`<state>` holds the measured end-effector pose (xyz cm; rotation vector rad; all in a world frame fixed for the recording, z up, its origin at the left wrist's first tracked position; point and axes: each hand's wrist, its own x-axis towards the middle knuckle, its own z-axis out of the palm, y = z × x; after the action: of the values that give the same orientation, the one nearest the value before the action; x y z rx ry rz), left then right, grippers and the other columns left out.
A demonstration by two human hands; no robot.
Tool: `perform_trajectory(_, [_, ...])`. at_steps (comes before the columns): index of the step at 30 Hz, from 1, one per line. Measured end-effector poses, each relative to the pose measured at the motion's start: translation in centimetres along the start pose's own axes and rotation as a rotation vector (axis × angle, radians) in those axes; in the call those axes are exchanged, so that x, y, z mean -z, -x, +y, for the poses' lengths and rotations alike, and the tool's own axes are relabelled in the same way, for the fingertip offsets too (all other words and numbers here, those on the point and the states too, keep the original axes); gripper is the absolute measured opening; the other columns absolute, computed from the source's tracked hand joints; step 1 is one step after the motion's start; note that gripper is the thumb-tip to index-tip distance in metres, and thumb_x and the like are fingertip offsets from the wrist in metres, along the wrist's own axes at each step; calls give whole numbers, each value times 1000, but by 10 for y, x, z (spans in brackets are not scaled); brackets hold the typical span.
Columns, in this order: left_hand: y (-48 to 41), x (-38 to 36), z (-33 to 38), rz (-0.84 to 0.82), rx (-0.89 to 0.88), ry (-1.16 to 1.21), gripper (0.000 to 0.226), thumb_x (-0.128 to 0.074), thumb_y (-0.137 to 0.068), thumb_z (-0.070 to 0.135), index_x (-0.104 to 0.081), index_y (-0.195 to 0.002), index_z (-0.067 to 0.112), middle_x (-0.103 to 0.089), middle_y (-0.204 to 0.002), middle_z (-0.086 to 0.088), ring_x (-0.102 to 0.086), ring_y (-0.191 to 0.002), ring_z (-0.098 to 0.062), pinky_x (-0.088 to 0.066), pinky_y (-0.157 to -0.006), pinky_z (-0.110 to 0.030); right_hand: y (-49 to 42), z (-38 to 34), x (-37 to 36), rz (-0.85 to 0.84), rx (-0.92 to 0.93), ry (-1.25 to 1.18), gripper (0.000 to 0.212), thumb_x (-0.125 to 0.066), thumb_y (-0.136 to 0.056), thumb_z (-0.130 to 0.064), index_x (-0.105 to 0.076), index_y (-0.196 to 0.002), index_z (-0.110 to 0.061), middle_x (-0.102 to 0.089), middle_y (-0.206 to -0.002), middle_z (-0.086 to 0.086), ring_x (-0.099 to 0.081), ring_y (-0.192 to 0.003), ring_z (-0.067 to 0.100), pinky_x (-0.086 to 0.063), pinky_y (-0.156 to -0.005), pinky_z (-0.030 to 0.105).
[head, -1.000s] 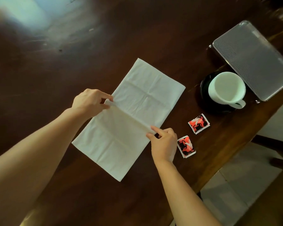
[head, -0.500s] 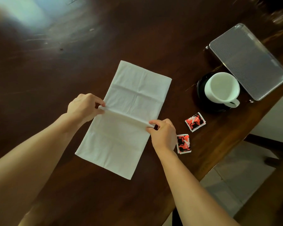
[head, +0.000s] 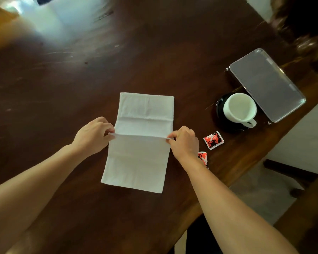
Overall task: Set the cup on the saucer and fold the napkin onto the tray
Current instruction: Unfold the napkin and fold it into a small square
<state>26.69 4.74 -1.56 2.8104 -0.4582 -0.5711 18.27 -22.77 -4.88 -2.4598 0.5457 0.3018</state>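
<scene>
A white rectangular paper napkin (head: 141, 143) lies flat on a dark brown polished wooden tabletop (head: 154, 52), its long side running away from the viewer, with faint crease lines across it. Across its middle a narrow ridge of paper is lifted, and each end of that ridge is held: the left hand (head: 94, 136) has its grip pinching the napkin's left edge between thumb and fingertips, and the right hand (head: 184, 142) has its grip pinching the right edge the same way. Both bare forearms reach in from the bottom of the view. To the right, well apart from the napkin, a white ceramic cup (head: 240, 109) sits on a black round saucer (head: 219, 109), handle towards the viewer, so that part of the task looks done. Just beyond the cup rests a silver rectangular metal tray (head: 266, 85), bare, near the tabletop's edge. Two small red and white sachets (head: 213, 140) lie close to the right hand, one partly hidden behind the wrist. The fold appears to be in progress, and the napkin is not yet on the tray. The thin paper could tear if the hands pull apart too hard, or the fold could land crooked if one hand leads. Carrying it across, a sleeve or wrist might brush the sachets or knock the cup.
</scene>
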Motion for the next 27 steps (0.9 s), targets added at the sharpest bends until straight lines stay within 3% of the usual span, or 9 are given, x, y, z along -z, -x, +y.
perform_trajectory(3, [9, 31, 2, 95, -27, 31, 14, -66, -95, 27, -73, -94, 16, -59, -102, 7, -57, -86, -15, -50, -75, -33, -6, -26, 26, 41, 124, 23, 9, -76, -88, -22, -79, -96, -18, -63, -98, 0, -56, -96, 22, -54, -81, 44])
perform_trajectory(10, [25, 109, 8, 378, 33, 86, 9, -70, -91, 14, -74, -99, 10, -70, -94, -6, -65, -83, -30, -55, -78, -48, -29, -100, 99, 185, 397, 126, 8, -74, -90, -22, -79, -95, -19, -66, -99, -1, -56, -91, 15, -45, -66, 27])
perform_trajectory(17, [43, 169, 14, 610, -12, 89, 6, -74, -85, 9, -73, -91, 9, -71, -86, -7, -64, -74, -33, -55, -71, -46, -32, -147, 158, 303, 610, 122, 9, -72, -90, -15, -79, -95, -14, -67, -97, 3, -59, -91, 20, -53, -65, 30])
perform_trajectory(22, [67, 140, 18, 538, 32, 33, 8, -74, -80, 14, -68, -79, 19, -57, -79, 9, -55, -68, -23, -45, -65, -34, -12, -123, 143, 275, 706, 160, 9, -74, -88, -8, -79, -96, -10, -67, -95, 6, -60, -86, 23, -53, -61, 29])
perform_trajectory(27, [97, 52, 14, 198, 57, -50, 14, -65, -78, 13, -57, -73, 23, -60, -81, 7, -62, -74, -24, -43, -60, -31, 19, -60, 77, 77, 597, 171, 9, -70, -91, -11, -78, -95, -14, -63, -94, 3, -59, -84, 22, -36, -60, 23])
